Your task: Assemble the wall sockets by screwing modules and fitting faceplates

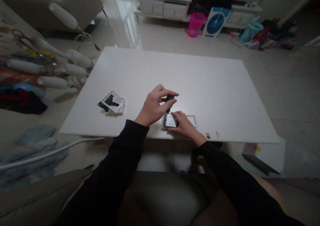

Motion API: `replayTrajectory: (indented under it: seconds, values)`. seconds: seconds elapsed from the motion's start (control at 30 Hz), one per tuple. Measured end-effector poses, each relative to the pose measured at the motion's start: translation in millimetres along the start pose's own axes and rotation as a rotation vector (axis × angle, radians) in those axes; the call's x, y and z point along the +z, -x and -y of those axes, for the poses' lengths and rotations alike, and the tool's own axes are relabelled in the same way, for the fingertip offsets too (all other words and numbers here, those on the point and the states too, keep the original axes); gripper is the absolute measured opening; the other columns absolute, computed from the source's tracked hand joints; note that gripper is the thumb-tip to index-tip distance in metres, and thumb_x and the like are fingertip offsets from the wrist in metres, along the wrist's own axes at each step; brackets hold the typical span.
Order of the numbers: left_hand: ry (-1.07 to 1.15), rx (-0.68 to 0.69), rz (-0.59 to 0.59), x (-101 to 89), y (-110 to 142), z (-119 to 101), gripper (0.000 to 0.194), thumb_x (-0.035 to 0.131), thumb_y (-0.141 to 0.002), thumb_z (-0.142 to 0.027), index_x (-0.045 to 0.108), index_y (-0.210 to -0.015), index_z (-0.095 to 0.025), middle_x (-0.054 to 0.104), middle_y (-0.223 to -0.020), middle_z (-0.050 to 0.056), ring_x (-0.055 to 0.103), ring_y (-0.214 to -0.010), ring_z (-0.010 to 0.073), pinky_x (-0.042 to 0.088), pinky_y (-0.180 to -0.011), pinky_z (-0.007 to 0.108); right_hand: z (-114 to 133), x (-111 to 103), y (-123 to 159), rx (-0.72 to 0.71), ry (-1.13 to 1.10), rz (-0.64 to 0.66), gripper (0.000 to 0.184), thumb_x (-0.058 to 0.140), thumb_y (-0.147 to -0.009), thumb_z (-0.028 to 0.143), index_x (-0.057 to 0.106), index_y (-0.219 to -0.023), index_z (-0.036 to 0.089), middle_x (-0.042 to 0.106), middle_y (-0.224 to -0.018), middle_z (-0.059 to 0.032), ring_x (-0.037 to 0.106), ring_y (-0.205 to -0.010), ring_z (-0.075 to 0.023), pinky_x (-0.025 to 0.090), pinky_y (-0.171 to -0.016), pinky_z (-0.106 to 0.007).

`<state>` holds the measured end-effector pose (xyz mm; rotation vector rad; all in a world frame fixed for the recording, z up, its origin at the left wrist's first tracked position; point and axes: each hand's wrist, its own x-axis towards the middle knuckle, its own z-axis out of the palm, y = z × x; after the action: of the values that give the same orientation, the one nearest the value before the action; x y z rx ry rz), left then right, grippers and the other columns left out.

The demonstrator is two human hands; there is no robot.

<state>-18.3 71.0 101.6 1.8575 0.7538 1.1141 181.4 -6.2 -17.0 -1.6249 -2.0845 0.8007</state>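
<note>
Near the front edge of the white table lies a wall socket (pixel 171 120) with a white face and a dark strip along its left side. My right hand (pixel 185 125) grips the socket at its right side, fingers over the top and bottom edges. Above it, my left hand (pixel 155 105) pinches the dark handle of what looks like a short screwdriver (pixel 170 99), held upright over the socket's upper edge. Its tip is too small to make out. A white rectangular frame (pixel 195 121) lies just right of the socket, partly hidden by my right hand.
On the left of the table (pixel 212 83) sits a small stack of frames and switch parts (pixel 114 103). Two small flat stickers or tags, one yellow (pixel 208 135) and one pale (pixel 217 134), lie by the front edge. A lamp with white shades (pixel 75 58) stands at the left.
</note>
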Motion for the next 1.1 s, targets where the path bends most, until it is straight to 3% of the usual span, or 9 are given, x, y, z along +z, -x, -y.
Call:
replayTrajectory:
  seconds: [0.17,0.27,0.37,0.5,0.77,0.87,1.0,1.1]
  values:
    - [-0.06,-0.022,0.011,-4.5,0.4,-0.2,0.027,0.053,-0.096,-0.016,0.078,-0.107,-0.023,0.075,-0.104,0.006,0.069,-0.099,0.019,0.059,-0.089,0.036,-1.3,1.9,-0.7,0.001,-0.001,-0.002,0.085,0.092,-0.073,0.034,0.048,-0.145,0.026,0.053,-0.138,-0.0131,0.053,-0.128,-0.0342,0.048,-0.11,-0.052]
    - [-0.124,-0.014,-0.025,-2.8,0.4,-1.4,0.015,0.063,-0.094,-0.023,0.077,-0.099,-0.022,0.078,-0.102,0.005,0.07,-0.098,0.0195,0.058,-0.087,0.036,-1.7,2.9,-0.9,0.002,-0.003,-0.01,0.087,0.094,-0.071,0.034,0.049,-0.144,0.025,0.054,-0.137,-0.0128,0.053,-0.128,-0.0345,0.047,-0.111,-0.052]
    - [-0.125,0.004,-0.035,1.1,0.8,-0.7,0.011,0.07,-0.091,-0.025,0.074,-0.101,-0.021,0.077,-0.103,0.005,0.071,-0.097,0.0183,0.059,-0.086,0.034,-1.3,3.5,-0.5,-0.002,-0.008,-0.018,0.087,0.094,-0.07,0.036,0.049,-0.144,0.027,0.054,-0.136,-0.0122,0.053,-0.128,-0.0348,0.047,-0.111,-0.054]
    - [-0.01,-0.027,-0.08,3.6,1.5,2.7,0.021,0.065,-0.091,-0.018,0.067,-0.111,-0.021,0.068,-0.114,0.006,0.071,-0.1,0.0171,0.062,-0.081,0.031,0.4,4.3,0.4,-0.002,-0.02,-0.041,0.088,0.095,-0.069,0.035,0.049,-0.144,0.028,0.054,-0.136,-0.0114,0.053,-0.128,-0.0345,0.047,-0.11,-0.054]
    - [-0.032,-0.032,-0.055,-1.2,1.8,1.8,0.027,0.051,-0.087,-0.01,0.071,-0.101,-0.022,0.071,-0.1,0.004,0.068,-0.095,0.0189,0.061,-0.083,0.036,3.0,7.3,-0.2,0.055,-0.011,-0.099,0.084,0.094,-0.069,0.03,0.051,-0.141,0.025,0.055,-0.131,-0.0109,0.054,-0.123,-0.0326,0.048,-0.108,-0.052]
    - [-0.118,0.023,-0.09,0.9,1.5,0.7,0.018,0.061,-0.091,-0.017,0.073,-0.104,-0.022,0.071,-0.102,0.004,0.066,-0.093,0.0177,0.06,-0.082,0.035,5.1,7.7,-0.3,0.046,-0.008,-0.131,0.084,0.094,-0.068,0.03,0.051,-0.141,0.026,0.055,-0.131,-0.0106,0.053,-0.123,-0.0333,0.049,-0.108,-0.053]
    - [-0.181,0.082,-0.157,4.8,0.5,-0.1,0.017,0.079,-0.085,-0.024,0.076,-0.101,-0.022,0.063,-0.102,0.004,0.064,-0.093,0.016,0.058,-0.074,0.028,7.5,8.3,0.0,0.039,-0.007,-0.155,0.087,0.094,-0.068,0.028,0.05,-0.143,0.027,0.054,-0.134,-0.011,0.052,-0.125,-0.035,0.048,-0.109,-0.056]
    - [-0.152,0.078,-0.163,4.5,0.8,0.1,0.016,0.072,-0.089,-0.02,0.077,-0.105,-0.023,0.062,-0.1,0.004,0.064,-0.091,0.0152,0.06,-0.076,0.029,7.8,9.2,0.4,0.03,-0.005,-0.161,0.09,0.094,-0.067,0.027,0.048,-0.145,0.027,0.053,-0.139,-0.0127,0.05,-0.129,-0.0362,0.046,-0.112,-0.058]
